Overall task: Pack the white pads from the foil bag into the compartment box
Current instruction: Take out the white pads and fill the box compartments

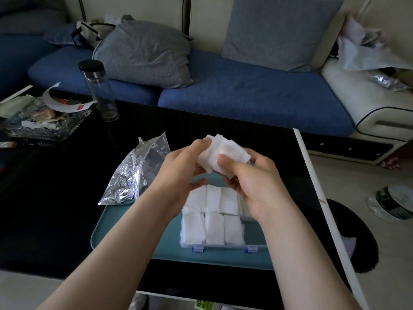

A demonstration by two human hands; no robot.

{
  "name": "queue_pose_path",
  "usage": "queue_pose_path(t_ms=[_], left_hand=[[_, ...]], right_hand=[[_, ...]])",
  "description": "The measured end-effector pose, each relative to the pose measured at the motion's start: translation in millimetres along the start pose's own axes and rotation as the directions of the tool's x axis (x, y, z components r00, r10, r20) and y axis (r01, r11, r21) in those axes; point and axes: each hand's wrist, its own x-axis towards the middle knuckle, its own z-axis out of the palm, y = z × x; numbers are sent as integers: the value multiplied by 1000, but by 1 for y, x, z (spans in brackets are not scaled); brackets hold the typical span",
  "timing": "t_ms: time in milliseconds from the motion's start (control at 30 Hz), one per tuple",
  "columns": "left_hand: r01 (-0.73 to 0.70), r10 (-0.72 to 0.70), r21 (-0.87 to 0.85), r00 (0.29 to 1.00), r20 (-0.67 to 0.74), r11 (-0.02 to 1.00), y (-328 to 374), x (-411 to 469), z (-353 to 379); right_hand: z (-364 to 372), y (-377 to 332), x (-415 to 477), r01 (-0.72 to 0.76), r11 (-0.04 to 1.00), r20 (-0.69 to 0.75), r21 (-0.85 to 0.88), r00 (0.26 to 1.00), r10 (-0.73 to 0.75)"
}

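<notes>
- Head view: we grip a bunch of white pads (224, 153) above the desk (55, 209), the fingers of left hand (181, 168) and right hand (253, 182) both curled round it.
- The compartment box (223, 245) sits straight below and nearer us, its visible cells already filled.
- The foil bag (134, 173) lies left of our hands.

The left hand (178, 173) and right hand (257, 182), holding a stack of white pads (223, 153), block the far rows of the compartment box (223, 246); near rows lie uncovered. The foil bag (134, 171) crowds the far-left corner of the tray (212, 259).
</notes>
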Motion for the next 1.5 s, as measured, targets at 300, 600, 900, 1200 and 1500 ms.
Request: queue_pose_path(t_ms=[300,600,900,1200,1500], left_hand=[[-177,179,106,984,-11,978,-4,-2,-3],[-116,115,-21,991,-69,993,-1,-1,-5],[-137,135,-6,984,-114,991,-4,1,-4],[-177,183,53,971,-155,983,-3,1,-6],[-201,201,15,970,-138,979,4,-7,-1]], right_hand=[[-4,3,-1,56,996,-5,-70,998,-56],[-5,5,4,72,993,15,-90,997,-71],[-6,5,4,36,998,-84,-48,996,-40],[-7,3,1,106,981,-28,-161,993,-112],[-7,-1,-2,67,991,27,-114,998,-65]])
